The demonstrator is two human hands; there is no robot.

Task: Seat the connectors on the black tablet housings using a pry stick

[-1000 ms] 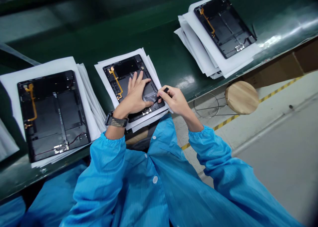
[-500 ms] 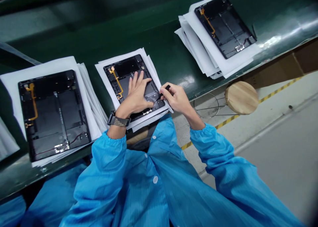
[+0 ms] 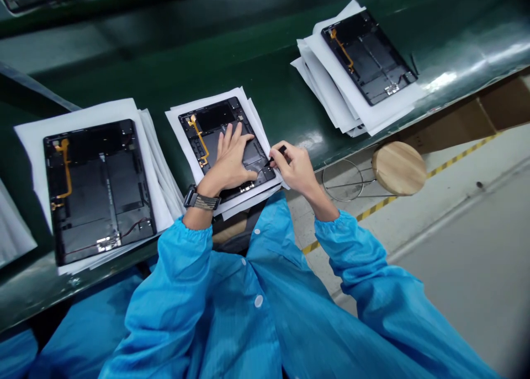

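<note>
Fingers splayed, the left hand (image 3: 232,166) braces an open tablet shell (image 3: 212,143) while the right hand (image 3: 297,166) pinches a slim black tool (image 3: 269,162), best guided with light pressure.

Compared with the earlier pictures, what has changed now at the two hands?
The right hand has drawn the slim black tool a little away from the thumb of the left hand, toward the right edge of the open black device. The head view has shifted slightly. Nothing was newly gripped or released: the right hand still holds the tool, and the left still lies spread on the device.
</note>
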